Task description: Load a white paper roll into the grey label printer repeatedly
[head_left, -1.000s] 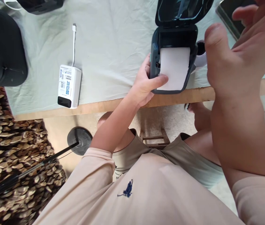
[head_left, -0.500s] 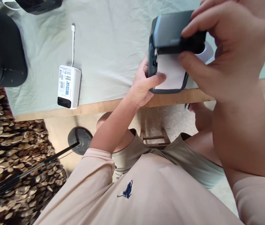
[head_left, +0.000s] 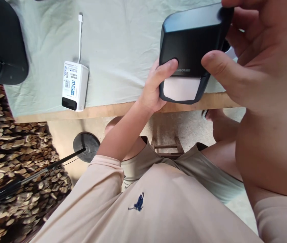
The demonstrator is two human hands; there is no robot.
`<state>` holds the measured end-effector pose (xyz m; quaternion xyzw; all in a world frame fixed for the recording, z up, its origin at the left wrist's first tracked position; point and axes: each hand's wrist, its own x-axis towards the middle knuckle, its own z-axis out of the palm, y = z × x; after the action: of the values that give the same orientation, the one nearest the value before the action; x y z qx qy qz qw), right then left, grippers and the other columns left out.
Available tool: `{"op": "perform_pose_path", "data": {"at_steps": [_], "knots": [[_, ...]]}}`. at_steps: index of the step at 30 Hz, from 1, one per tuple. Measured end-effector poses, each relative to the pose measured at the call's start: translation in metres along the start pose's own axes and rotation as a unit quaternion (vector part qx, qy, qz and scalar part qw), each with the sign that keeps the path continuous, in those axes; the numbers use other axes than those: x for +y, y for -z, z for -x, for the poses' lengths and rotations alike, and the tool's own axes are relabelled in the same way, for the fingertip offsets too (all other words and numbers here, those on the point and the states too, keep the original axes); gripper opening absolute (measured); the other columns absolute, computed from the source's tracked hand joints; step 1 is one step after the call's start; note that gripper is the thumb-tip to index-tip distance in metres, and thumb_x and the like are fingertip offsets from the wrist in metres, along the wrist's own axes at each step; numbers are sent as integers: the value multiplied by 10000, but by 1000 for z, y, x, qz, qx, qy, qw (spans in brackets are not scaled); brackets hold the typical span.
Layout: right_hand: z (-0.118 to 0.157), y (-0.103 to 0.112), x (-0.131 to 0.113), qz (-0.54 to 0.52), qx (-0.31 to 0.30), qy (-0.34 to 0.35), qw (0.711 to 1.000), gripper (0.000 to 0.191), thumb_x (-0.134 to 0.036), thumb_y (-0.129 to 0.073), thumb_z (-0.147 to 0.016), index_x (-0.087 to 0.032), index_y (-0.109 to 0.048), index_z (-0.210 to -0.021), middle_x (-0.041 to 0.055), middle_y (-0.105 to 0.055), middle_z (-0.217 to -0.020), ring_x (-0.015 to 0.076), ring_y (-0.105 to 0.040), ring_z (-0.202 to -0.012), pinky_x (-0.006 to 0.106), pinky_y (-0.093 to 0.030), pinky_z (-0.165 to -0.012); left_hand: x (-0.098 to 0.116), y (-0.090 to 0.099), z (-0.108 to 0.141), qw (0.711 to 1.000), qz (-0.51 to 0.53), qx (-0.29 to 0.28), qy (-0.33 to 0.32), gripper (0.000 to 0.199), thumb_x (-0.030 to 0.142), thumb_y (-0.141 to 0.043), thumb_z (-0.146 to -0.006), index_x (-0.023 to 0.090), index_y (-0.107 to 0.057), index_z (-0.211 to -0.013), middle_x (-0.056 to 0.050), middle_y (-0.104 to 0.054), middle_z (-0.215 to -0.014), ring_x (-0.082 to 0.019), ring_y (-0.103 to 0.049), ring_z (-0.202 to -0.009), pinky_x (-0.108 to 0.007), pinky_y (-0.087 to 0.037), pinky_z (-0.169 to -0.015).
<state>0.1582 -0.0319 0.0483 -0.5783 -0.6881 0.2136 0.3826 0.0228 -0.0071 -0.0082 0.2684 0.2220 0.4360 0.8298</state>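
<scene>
A dark, boxy device point(head_left: 191, 50) with light lettering on its black cover is held up over the table's front edge. White paper point(head_left: 181, 88) shows below the cover at the device's near end. My left hand point(head_left: 158, 84) grips the device's left side, its thumb on the cover. On the right, my right hand point(head_left: 249, 57) holds the device's far right corner with its fingers, while the thumb lies at the cover's right edge. Part of a white round object shows behind the device, mostly hidden by my right hand.
A white power bank point(head_left: 74, 86) with a short cable lies on the table point(head_left: 113, 67) at the left. A black case point(head_left: 2, 44) stands at the far left. Below the table are a round black stand base point(head_left: 86, 146), stacked firewood point(head_left: 19, 152) and a wooden stool point(head_left: 167, 148).
The device's cover has come down over most of the white paper. My right hand has shifted right, towards the device's right corner. The view has tilted slightly.
</scene>
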Motion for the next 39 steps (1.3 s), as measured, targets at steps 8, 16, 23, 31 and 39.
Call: {"op": "perform_pose_path", "data": {"at_steps": [8, 16, 23, 31, 39], "knots": [[-4, 7, -14, 40, -88, -70, 993, 477, -230, -410, -653, -145, -366, -1120, 12, -386, -1064, 58, -400, -969, 118, -424, -653, 0, 1, 1, 1000, -9, 0, 2, 186, 242, -399, -744, 157, -553, -802, 17, -596, -783, -106, -582, -781, -246, -456, -777], [-2, 0, -3, 0, -32, -54, 998, 422, -205, -437, -644, -175, -395, -1063, 15, -398, -1080, 72, -411, -973, 114, -398, -551, 0, 2, 0, 1000, -13, 26, 13, 214, 312, -470, -709, 190, -524, -876, -1, -588, -800, -191, -528, -984, -280, -460, -774], [-1, -3, 5, -39, 8, -33, 999, 394, -158, -464, -631, -161, -453, -1025, 5, -459, -1036, 53, -450, -966, 152, -418, -753, 3, 6, -3, 995, -16, 89, 43, 262, 404, -433, -711, 177, -545, -780, -15, -595, -771, -211, -410, -1131, -267, -458, -814], [1, 1, 20, -37, -50, -2, 998, 610, -163, -554, -525, -243, -377, -1104, -4, -409, -1116, 86, -419, -1026, 172, -429, -795, -5, 13, -7, 996, -17, 89, 9, 241, 354, -416, -735, 135, -501, -682, 21, -520, -654, -189, -479, -1055, -211, -461, -728], [1, 4, 12, -26, -10, -24, 999, 589, -267, -579, -524, -206, -390, -1078, 9, -421, -1056, 74, -452, -932, 156, -420, -683, -4, 8, -7, 998, -1, 59, 26, 334, 429, -358, -749, 156, -528, -838, -4, -544, -748, -179, -488, -1022, -230, -448, -736]]}}
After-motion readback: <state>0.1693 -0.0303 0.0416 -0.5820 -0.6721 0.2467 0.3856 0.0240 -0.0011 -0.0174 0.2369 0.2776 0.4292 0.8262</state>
